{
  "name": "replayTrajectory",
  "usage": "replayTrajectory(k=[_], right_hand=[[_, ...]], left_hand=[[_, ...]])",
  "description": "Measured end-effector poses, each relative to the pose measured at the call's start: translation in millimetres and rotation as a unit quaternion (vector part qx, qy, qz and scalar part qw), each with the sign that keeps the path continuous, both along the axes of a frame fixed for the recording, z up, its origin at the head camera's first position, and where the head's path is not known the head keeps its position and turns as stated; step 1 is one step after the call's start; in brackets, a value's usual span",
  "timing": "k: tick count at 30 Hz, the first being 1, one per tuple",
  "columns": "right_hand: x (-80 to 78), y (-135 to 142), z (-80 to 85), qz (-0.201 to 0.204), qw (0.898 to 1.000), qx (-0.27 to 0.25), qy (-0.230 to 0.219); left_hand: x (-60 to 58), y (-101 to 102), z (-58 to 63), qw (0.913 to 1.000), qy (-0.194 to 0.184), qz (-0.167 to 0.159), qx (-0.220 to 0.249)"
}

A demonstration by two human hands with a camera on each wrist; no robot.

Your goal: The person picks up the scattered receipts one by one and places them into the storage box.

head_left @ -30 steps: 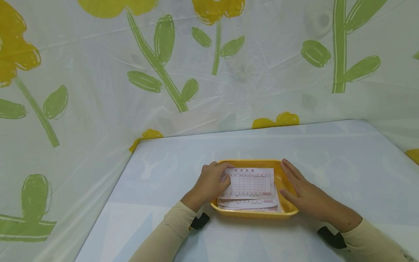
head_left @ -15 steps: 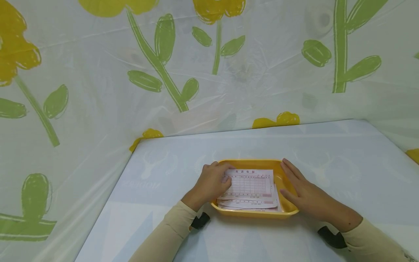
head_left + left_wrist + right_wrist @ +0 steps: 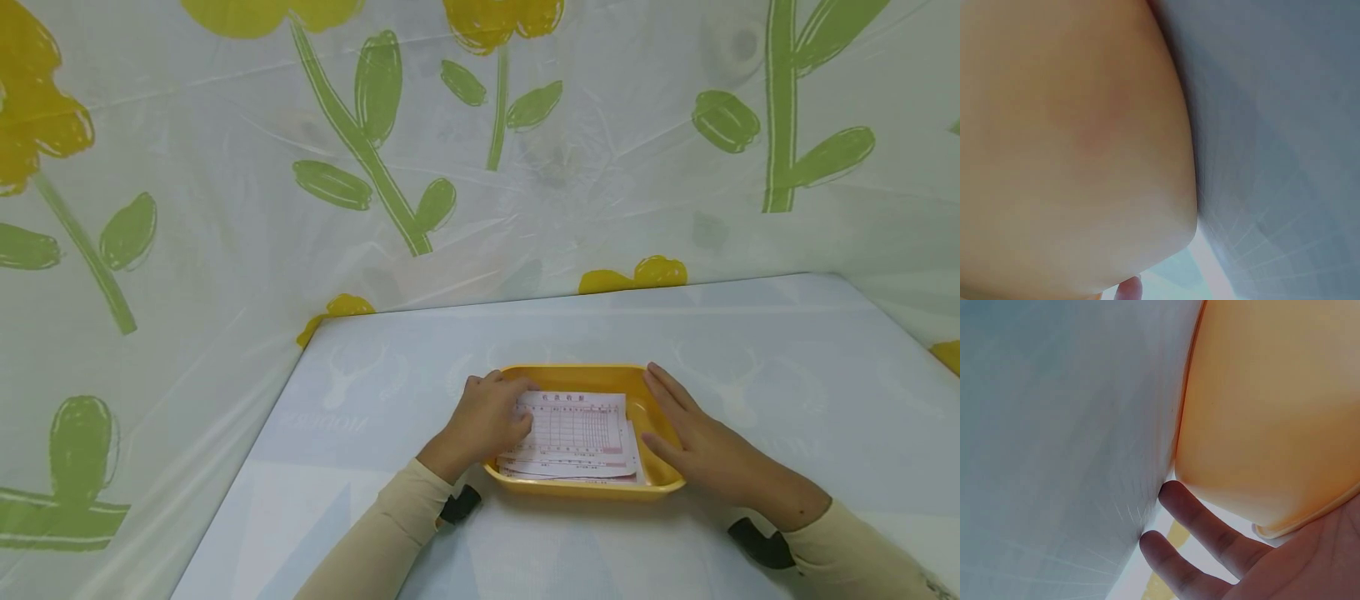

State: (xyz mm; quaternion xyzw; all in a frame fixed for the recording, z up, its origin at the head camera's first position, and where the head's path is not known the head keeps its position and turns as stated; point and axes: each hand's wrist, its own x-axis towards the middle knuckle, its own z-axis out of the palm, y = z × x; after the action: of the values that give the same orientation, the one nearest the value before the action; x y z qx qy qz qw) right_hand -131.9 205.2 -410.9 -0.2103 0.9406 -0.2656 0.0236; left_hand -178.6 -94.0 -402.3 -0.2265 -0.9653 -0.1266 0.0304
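Observation:
A yellow tray (image 3: 577,493) stands on the table with several white receipt slips (image 3: 577,425) printed in red inside it, overlapping unevenly. At the tray's left end my left hand (image 3: 483,421) pinches the left edge of the upper slips, the curled thumb lying over the paper and the index finger near its top corner. My right hand (image 3: 705,454) rests against the tray's right end, its thumb over the rim and its fingers straight. In the right wrist view, two straight fingers (image 3: 1207,534) reach past the outer wall of the tray (image 3: 1266,412). Skin fills most of the left wrist view.
The pale table (image 3: 360,475) carries faint deer-head prints. A white curtain (image 3: 600,167) with yellow flowers and green leaves hangs behind the table's far edge and down its left side.
The top receipt slip has sunk slightly toward the tray's near side, overlapping the slips below it more. Both hands and the tray stay practically in place.

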Motion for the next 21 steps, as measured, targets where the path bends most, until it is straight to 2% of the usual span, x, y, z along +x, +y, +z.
replayTrajectory(k=[21], right_hand=[[0.8, 1.1, 1.0, 0.004, 1.000, -0.014, -0.003]], left_hand=[[0.4, 6.8, 0.3, 0.9979, -0.001, 0.005, -0.065]])
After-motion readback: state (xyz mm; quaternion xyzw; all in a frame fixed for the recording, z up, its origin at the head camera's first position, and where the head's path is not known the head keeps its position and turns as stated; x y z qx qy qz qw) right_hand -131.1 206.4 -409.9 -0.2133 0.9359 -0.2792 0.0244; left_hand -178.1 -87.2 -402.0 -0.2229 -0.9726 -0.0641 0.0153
